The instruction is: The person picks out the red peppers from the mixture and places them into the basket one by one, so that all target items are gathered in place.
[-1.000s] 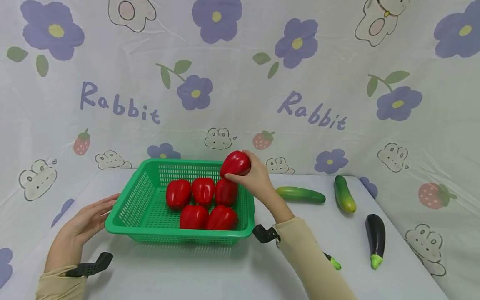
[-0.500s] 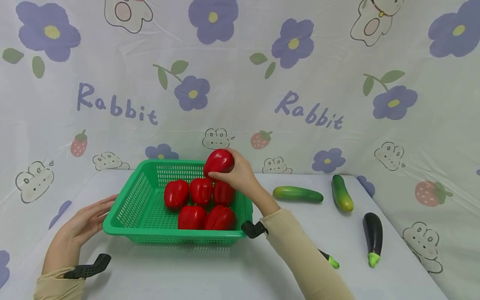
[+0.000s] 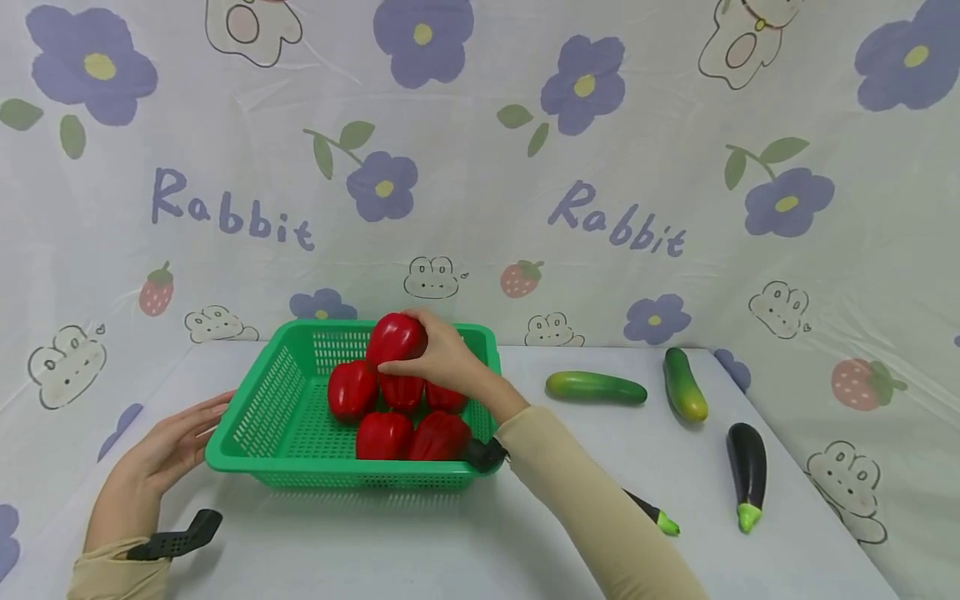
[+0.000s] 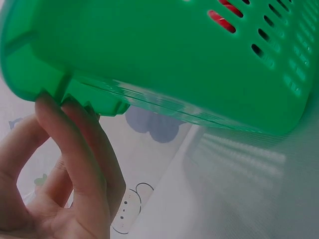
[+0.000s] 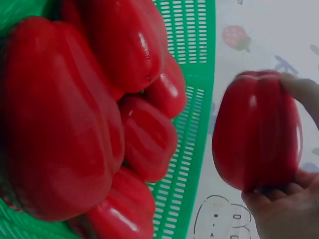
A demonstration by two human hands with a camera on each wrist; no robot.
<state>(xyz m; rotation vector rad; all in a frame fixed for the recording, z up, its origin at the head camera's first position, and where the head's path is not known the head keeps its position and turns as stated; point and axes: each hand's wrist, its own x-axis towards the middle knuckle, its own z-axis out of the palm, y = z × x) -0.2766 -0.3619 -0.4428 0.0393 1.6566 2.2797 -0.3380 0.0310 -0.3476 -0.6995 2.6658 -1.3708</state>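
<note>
In the head view, my right hand (image 3: 442, 354) grips a red bell pepper (image 3: 395, 340) between thumb and fingers, above the back of a green plastic basket (image 3: 352, 468). The right wrist view shows the held bell pepper (image 5: 256, 132) clear of the others, fingertips at one end and thumb at the other. Several more red bell peppers (image 3: 352, 392) lie in the basket, toward its middle and right; the hand partly hides some. At the basket's left side is my left hand (image 3: 165, 446), fingers extended. Its fingertips touch the underside of the rim (image 4: 20, 79) in the left wrist view.
Right of the basket, two cucumbers (image 3: 596, 387) and an eggplant (image 3: 747, 475) lie on the white table (image 3: 337, 550). Another eggplant (image 3: 660, 518) is partly hidden by the right sleeve. A patterned cloth (image 3: 465, 108) hangs behind.
My right hand has carried the bell pepper leftward over the basket, then slightly lower. My left hand stays at the basket's left rim. The view has shifted slightly.
</note>
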